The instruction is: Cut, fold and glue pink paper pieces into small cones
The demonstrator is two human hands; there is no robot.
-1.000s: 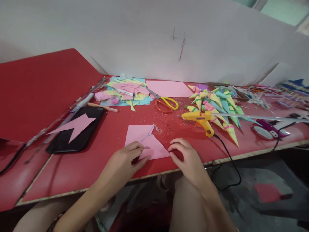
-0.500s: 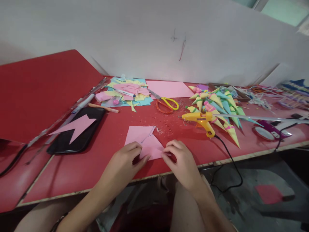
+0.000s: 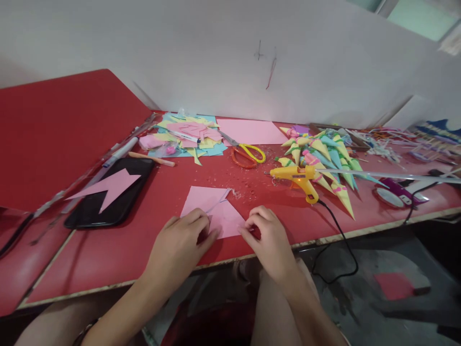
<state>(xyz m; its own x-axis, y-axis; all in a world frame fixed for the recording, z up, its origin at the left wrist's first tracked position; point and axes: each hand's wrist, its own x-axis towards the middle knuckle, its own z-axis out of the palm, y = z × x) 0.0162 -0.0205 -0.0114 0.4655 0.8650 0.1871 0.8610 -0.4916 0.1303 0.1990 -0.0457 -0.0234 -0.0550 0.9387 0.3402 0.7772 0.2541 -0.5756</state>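
A pink sheet of paper [image 3: 226, 216] with a drawn line and a slanted right edge lies near the table's front edge. My left hand [image 3: 185, 235] is closed on its lower left side, thumb and fingers curled over the paper. With thumb and fingertips, my right hand [image 3: 264, 235] pinches the sheet's lower right corner. Just beyond the paper, small scraps lie on the red tabletop. To the right is a yellow glue gun [image 3: 297, 179], its nozzle pointing left. Scissors [image 3: 248, 154] with red and yellow handles rest farther back.
A black phone [image 3: 133, 192] with a pink paper cutout [image 3: 113, 187] on it lies at left. Coloured paper scraps [image 3: 190, 132] and a pink sheet [image 3: 252, 132] are along the wall. Decorated paper cones [image 3: 326, 149] are heaped behind the glue gun, whose black cord [image 3: 340, 230] hangs over the edge.
My left hand has shifted slightly left and down. My right hand stays pinched at the corner, where a small flap that stuck out past the fingers no longer shows. The view has moved a little.
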